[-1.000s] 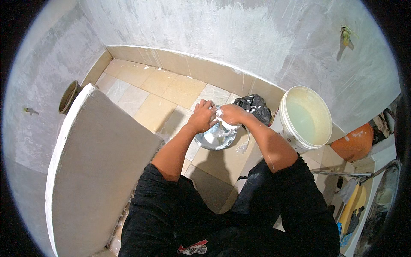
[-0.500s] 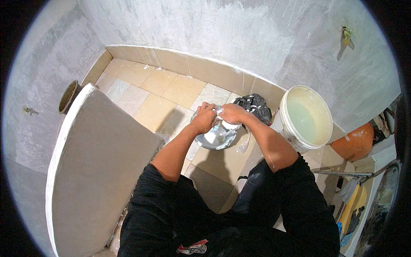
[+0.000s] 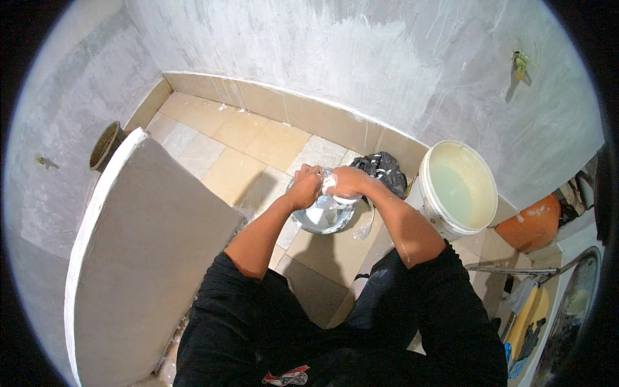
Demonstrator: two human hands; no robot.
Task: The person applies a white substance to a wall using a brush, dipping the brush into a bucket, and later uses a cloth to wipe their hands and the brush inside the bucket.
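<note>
Over a round metal-looking basin, both my hands are brought close together, fingers curled. My left hand is closed at the basin's left side. My right hand is closed beside it, with white paste smeared on its fingers. Between the two hands shows a soft white lump; whether it is paste or a paste-covered thing I cannot tell. More white shows beneath my right hand, along the rim. Whitish material lies inside the basin. My fingertips are partly hidden.
A white bucket of cloudy water stands right of the basin, near a crumpled black plastic bag. A low partition rises at the left, with a dark pot behind it. An orange container is far right.
My hands stay together over the basin, with small shifts of the fingers. The white lump between them shows more plainly. The whole view has tilted slightly.
</note>
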